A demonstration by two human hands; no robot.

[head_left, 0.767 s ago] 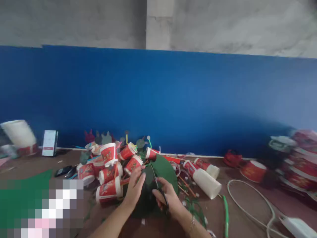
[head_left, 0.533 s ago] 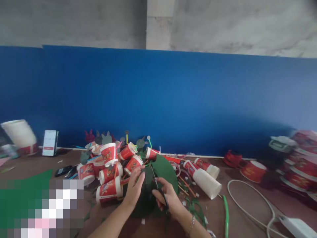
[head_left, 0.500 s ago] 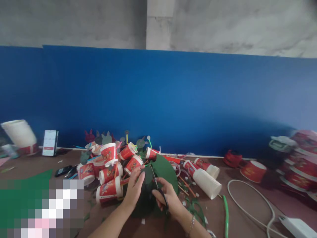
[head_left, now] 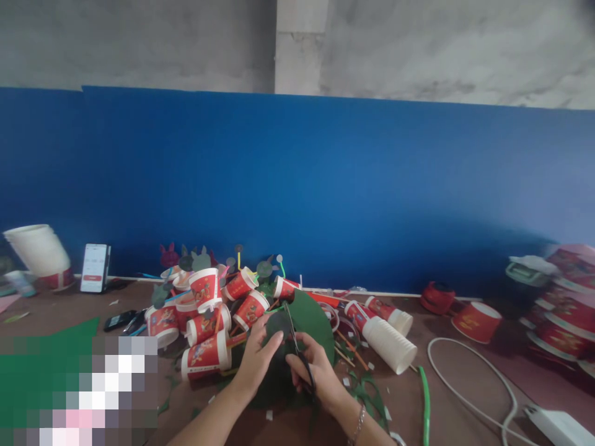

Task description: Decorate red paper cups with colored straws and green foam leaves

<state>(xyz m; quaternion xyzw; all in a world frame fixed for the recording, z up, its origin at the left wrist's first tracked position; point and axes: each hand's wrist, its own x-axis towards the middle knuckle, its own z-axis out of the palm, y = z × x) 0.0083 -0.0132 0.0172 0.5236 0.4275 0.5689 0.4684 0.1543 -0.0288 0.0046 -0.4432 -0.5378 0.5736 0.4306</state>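
My left hand (head_left: 256,357) grips a dark green paper piece (head_left: 279,326) with a rounded top, the thumb lying across its front. In my right hand (head_left: 313,367) is a pair of scissors (head_left: 304,365) with dark handles, its blades pointing up and away along the right side of that paper. Whether the blades are cutting into it I cannot make out. Behind and below both hands lies a large round green sheet (head_left: 313,319). Just left of my left hand, red paper cups (head_left: 206,358) lie in a heap, several with straws and animal-shaped cutouts (head_left: 201,258).
Stacked white-and-red cups (head_left: 389,342) lie to the right. Green scraps (head_left: 367,396) and a green tube (head_left: 424,402) are nearer me. A white cable (head_left: 469,342) loops at the right. A phone (head_left: 94,268) stands at the left near the blue partition (head_left: 297,186).
The paper in my left hand has shifted slightly and its rounded top shows more clearly. My left thumb has moved a little right, and the scissors blades are tilted slightly differently.
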